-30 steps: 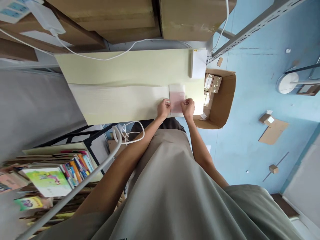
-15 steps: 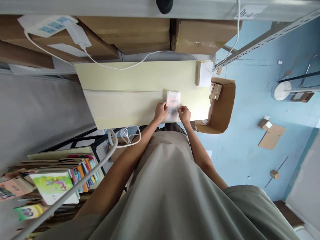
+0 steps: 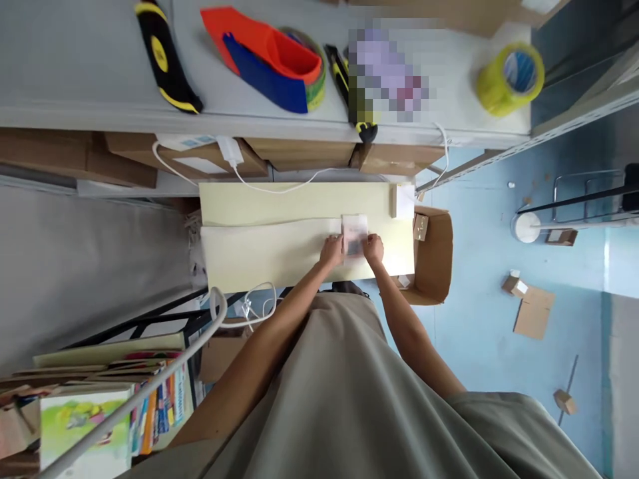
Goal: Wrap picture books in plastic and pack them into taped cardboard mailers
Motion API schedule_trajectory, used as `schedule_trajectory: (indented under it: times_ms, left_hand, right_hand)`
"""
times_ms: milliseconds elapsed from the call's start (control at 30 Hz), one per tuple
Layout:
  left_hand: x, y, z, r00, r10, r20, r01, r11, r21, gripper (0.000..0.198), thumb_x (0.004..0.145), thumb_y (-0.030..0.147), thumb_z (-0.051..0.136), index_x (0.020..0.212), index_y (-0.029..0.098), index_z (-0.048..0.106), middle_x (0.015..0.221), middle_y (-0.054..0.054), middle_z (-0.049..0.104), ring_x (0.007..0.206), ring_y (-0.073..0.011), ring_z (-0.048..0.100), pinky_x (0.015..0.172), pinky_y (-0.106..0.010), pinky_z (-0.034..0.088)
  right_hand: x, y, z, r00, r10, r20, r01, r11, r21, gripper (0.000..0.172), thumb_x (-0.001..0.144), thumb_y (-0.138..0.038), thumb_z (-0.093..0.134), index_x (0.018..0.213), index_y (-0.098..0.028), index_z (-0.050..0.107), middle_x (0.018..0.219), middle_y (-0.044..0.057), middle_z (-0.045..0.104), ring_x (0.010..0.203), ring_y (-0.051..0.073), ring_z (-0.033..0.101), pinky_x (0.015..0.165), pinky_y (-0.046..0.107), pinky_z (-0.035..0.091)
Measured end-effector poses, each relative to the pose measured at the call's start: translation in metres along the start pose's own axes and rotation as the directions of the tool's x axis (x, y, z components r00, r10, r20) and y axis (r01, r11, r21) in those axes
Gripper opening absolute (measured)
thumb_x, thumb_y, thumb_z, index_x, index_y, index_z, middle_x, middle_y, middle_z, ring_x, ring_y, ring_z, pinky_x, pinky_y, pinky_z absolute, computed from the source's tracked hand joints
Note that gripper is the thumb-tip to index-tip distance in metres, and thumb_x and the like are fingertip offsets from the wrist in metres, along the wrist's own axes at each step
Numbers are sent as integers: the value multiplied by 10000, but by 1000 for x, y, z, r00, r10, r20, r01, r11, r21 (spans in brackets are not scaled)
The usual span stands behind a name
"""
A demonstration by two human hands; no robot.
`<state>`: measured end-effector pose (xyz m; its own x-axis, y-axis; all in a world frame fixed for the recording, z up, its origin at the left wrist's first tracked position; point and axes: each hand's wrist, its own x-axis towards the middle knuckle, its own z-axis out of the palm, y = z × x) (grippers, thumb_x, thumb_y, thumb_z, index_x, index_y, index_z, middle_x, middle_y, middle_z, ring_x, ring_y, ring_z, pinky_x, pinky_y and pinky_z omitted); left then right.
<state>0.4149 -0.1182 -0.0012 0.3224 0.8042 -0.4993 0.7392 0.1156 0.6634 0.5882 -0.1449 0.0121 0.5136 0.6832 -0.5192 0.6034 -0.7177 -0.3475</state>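
A flat, pale rectangular item (image 3: 355,229) with pinkish print and a darker patch lies between my hands over the table; blur hides its exact kind. My left hand (image 3: 332,251) has its fingers closed at the item's left edge. At the right edge, my right hand (image 3: 373,249) pinches it with curled fingers. Under and to the left of it stretches a long whitish sheet (image 3: 264,246) on the pale yellow tabletop (image 3: 299,199). A white box or stack (image 3: 403,201) sits at the table's far right corner.
Above the table, a grey shelf (image 3: 279,130) bears a box cutter (image 3: 167,56), a red-and-blue tape dispenser (image 3: 264,56) and yellow tape (image 3: 510,78). An open carton (image 3: 434,256) stands right of the table. Books (image 3: 154,406) and a grey pole (image 3: 144,382) are lower left.
My view has shifted so the shelf's top and its tools now show, and the table appears lower and smaller. Both hands stay at the pale item's sides.
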Motion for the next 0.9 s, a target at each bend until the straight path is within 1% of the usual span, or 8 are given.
schedule_trajectory:
  times_ms: [200, 300, 367, 433, 533, 633, 767, 900]
  left_hand:
    - [-8, 18, -59, 994, 24, -105, -28, 999, -31, 290, 956, 41, 686, 1151, 194, 837, 1273, -150, 862, 1240, -313, 822, 1149, -431, 639]
    - [3, 51, -101, 963, 85, -256, -119, 985, -123, 238, 1076, 173, 631, 1184, 218, 839, 1271, -110, 880, 1165, -241, 846, 1057, -348, 667]
    - [9, 80, -133, 883, 146, -446, -293, 913, -282, 188, 1063, 253, 695, 1146, 203, 857, 1183, -104, 894, 1090, -238, 854, 983, -335, 680]
    - [13, 108, -163, 783, 168, -599, -439, 832, -341, 164, 1032, 329, 754, 1055, 215, 869, 1069, -81, 897, 1002, -236, 850, 913, -338, 683]
    - [12, 139, -198, 675, 185, -714, -567, 749, -343, 136, 987, 324, 788, 1008, 225, 880, 1014, -65, 894, 915, -222, 833, 880, -344, 682]
    - [9, 149, -213, 637, 177, -750, -618, 699, -360, 123, 980, 320, 798, 1017, 255, 895, 1039, -64, 898, 910, -221, 830, 880, -353, 690]
    - [5, 142, -205, 711, 100, -696, -569, 664, -486, 203, 1006, 402, 795, 1083, 232, 877, 1034, -74, 901, 906, -224, 847, 900, -362, 702]
    - [-4, 126, -166, 845, 11, -535, -452, 549, -703, 351, 991, 511, 838, 1174, 212, 824, 1137, -101, 899, 857, -191, 839, 872, -341, 700]
  right_hand:
    - [-26, -48, -53, 951, -240, -196, 249, 968, 21, 275, 1101, -281, 582, 1320, -181, 715, 1341, 180, 758, 1181, 280, 737, 981, 378, 605]
    - [-31, -101, -106, 732, -515, -446, 567, 824, -22, 352, 1189, -401, 500, 1369, -189, 716, 1316, 189, 743, 1239, 299, 721, 1070, 433, 616]
    - [-30, -146, -143, 570, -614, -546, 685, 722, -98, 392, 1214, -442, 470, 1424, -209, 706, 1360, 190, 728, 1336, 322, 682, 1165, 489, 585]
    - [-23, -191, -172, 488, -669, -560, 725, 668, -165, 426, 1224, -476, 453, 1476, -218, 681, 1465, 198, 691, 1422, 340, 636, 1222, 528, 552]
    - [-6, -245, -192, 510, -695, -507, 690, 682, -242, 435, 1220, -458, 454, 1485, -180, 659, 1486, 218, 678, 1426, 364, 619, 1236, 569, 534]
    - [14, -270, -191, 590, -668, -453, 613, 736, -286, 383, 1203, -358, 471, 1448, -132, 660, 1422, 233, 700, 1411, 383, 622, 1215, 584, 530]
    - [17, -251, -177, 604, -649, -462, 606, 751, -261, 338, 1183, -306, 478, 1412, -150, 672, 1341, 205, 739, 1350, 373, 647, 1190, 570, 534]
    - [-20, -178, -146, 566, -610, -554, 657, 740, -142, 356, 1191, -409, 491, 1397, -202, 695, 1269, 168, 769, 1262, 350, 688, 1130, 513, 580]
